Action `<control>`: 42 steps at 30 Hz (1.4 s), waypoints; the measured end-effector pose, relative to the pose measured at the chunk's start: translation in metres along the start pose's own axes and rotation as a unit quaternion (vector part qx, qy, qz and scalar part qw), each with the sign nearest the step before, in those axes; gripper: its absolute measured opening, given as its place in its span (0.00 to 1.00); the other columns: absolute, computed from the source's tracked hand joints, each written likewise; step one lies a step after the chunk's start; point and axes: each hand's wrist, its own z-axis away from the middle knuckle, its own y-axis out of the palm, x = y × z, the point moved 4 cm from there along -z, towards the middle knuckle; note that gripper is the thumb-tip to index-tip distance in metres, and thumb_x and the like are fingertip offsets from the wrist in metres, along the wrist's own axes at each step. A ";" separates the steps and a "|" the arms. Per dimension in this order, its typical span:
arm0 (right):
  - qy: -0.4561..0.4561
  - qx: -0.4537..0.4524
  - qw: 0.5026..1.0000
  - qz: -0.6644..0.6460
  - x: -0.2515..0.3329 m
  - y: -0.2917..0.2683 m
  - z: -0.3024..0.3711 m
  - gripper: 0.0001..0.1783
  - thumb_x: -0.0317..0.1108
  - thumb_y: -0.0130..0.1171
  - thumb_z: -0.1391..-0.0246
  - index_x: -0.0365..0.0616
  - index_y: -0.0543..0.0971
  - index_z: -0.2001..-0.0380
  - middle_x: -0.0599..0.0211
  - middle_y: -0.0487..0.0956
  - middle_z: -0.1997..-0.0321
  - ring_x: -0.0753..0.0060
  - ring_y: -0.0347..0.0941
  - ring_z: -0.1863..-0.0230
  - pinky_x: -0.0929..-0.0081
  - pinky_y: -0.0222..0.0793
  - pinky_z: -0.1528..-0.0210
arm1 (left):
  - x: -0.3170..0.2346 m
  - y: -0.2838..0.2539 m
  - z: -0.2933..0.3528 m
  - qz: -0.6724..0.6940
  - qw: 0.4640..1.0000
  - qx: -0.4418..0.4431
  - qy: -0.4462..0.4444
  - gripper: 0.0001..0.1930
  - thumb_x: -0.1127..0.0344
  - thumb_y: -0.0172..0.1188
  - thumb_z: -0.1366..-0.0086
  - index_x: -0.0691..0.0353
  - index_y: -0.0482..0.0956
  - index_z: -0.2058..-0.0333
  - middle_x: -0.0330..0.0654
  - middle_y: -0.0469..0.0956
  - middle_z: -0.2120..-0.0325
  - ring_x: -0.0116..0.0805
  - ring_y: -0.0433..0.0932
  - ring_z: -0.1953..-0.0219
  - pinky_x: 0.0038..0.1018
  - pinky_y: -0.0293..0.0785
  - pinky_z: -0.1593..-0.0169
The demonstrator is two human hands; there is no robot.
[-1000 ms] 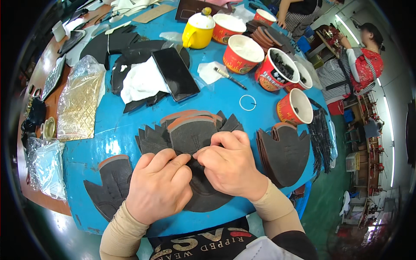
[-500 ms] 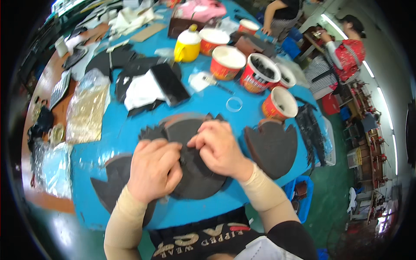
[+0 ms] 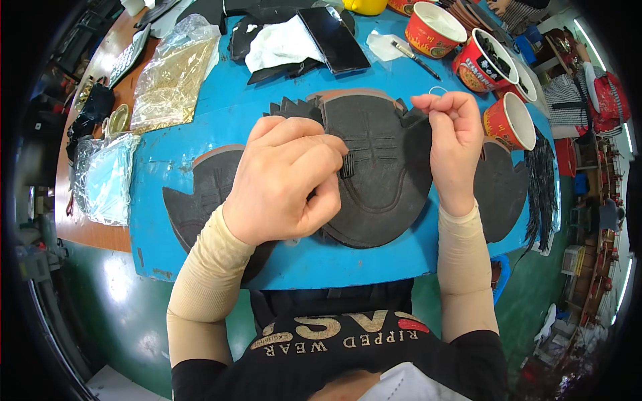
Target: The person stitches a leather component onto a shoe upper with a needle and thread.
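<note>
In front of me on the table is a stack of dark grey, leather-like cut panels (image 3: pixel 374 180), its top one marked with grooved lines and a curved seam. My left hand (image 3: pixel 287 177) is closed over the stack's left side; a small black ribbed piece (image 3: pixel 348 166) shows at its fingertips, and what the fingers grip is hidden. Raised at the stack's upper right edge, my right hand (image 3: pixel 456 144) pinches thumb to forefinger; anything between them is too small to make out. Similar panels lie left (image 3: pixel 217 177) and right (image 3: pixel 500 194).
Red-and-white paper tubs (image 3: pixel 511 123) stand at the right, one holding black pieces. Black fringe strands (image 3: pixel 539 190) hang at the table's right edge. A black phone-like slab (image 3: pixel 334 40), a pen (image 3: pixel 416 59) and plastic bags (image 3: pixel 175 73) lie farther back.
The view has shifted, bringing the table's near edge higher in the picture. My right hand has moved away from my left, from the panel's middle to its upper right edge.
</note>
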 end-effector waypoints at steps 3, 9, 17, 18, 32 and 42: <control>-0.024 -0.008 1.000 0.012 0.002 0.000 0.000 0.06 0.17 0.43 0.44 0.38 0.68 0.66 0.59 0.80 0.63 0.77 0.75 0.62 0.78 0.70 0.56 | -0.009 0.003 -0.001 0.007 1.000 0.026 0.013 0.12 0.79 0.57 0.56 0.60 0.69 0.71 0.41 0.78 0.64 0.42 0.75 0.62 0.34 0.66 0.58; -0.062 0.041 0.977 0.199 0.021 -0.001 -0.001 0.06 0.26 0.54 0.46 0.39 0.72 0.64 0.64 0.81 0.64 0.76 0.75 0.65 0.77 0.70 0.65 | -0.005 0.014 0.002 0.023 0.997 0.067 -0.003 0.16 0.82 0.61 0.52 0.60 0.66 0.68 0.45 0.76 0.58 0.44 0.73 0.59 0.35 0.68 0.55; 0.118 0.157 0.892 0.407 0.027 -0.033 0.001 0.25 0.53 0.65 0.51 0.41 0.79 0.62 0.63 0.79 0.75 0.66 0.76 0.74 0.71 0.70 0.69 | 0.016 0.014 0.013 0.374 0.901 -0.142 -0.168 0.12 0.80 0.55 0.37 0.63 0.60 0.62 0.48 0.70 0.56 0.32 0.73 0.59 0.26 0.71 0.52; 0.099 0.150 0.868 0.462 0.031 -0.029 0.007 0.26 0.54 0.65 0.52 0.41 0.79 0.61 0.63 0.79 0.74 0.64 0.76 0.73 0.70 0.71 0.68 | 0.016 0.012 0.012 0.396 0.888 -0.145 -0.185 0.10 0.77 0.52 0.33 0.64 0.59 0.61 0.49 0.69 0.55 0.29 0.73 0.59 0.25 0.72 0.52; -0.102 -0.018 0.859 0.501 0.045 0.006 0.075 0.25 0.39 0.66 0.53 0.43 0.75 0.51 0.57 0.77 0.52 0.55 0.71 0.50 0.60 0.66 0.51 | 0.020 0.027 0.021 0.390 0.876 -0.228 -0.167 0.05 0.73 0.48 0.30 0.61 0.61 0.60 0.47 0.69 0.54 0.25 0.73 0.65 0.22 0.68 0.58; -0.193 -0.049 0.883 0.425 0.068 0.012 0.097 0.30 0.19 0.65 0.59 0.41 0.73 0.47 0.49 0.71 0.42 0.51 0.74 0.50 0.66 0.71 0.47 | 0.023 0.031 0.018 0.394 0.868 -0.242 -0.181 0.07 0.75 0.51 0.32 0.63 0.60 0.63 0.47 0.71 0.58 0.23 0.73 0.68 0.20 0.72 0.62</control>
